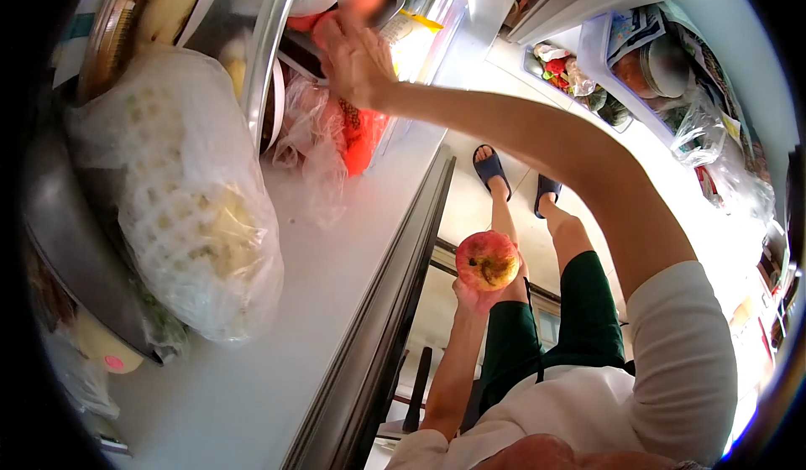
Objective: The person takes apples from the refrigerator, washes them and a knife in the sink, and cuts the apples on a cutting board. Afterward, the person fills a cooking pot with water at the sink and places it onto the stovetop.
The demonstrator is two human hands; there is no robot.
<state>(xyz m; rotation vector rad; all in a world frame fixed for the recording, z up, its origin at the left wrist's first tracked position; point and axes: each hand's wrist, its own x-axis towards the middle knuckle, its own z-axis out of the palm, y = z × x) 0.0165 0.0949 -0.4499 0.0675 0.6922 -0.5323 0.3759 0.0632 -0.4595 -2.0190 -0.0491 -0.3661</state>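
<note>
My left hand [478, 296] is closed around a red and yellow apple [488, 261], gripping it from below in front of my legs. Up at the refrigerator shelf, my right hand [357, 60] reaches in with its fingers curled against a reddish round thing [363, 2], which is blurred. Beside that hand lie a red plastic bag [363, 143], a clear plastic bag [304, 122] and a yellow-and-white packet [410, 40]. Some fingertips of my right hand are hard to make out.
Pale produce in foam netting and a plastic bag [197, 193] fills the shelf's left side, against a dark metal pan [71, 227]. Door bins [594, 38] at right hold a jar [651, 69] and bags. The shelf's front edge [378, 319] runs between shelf and body.
</note>
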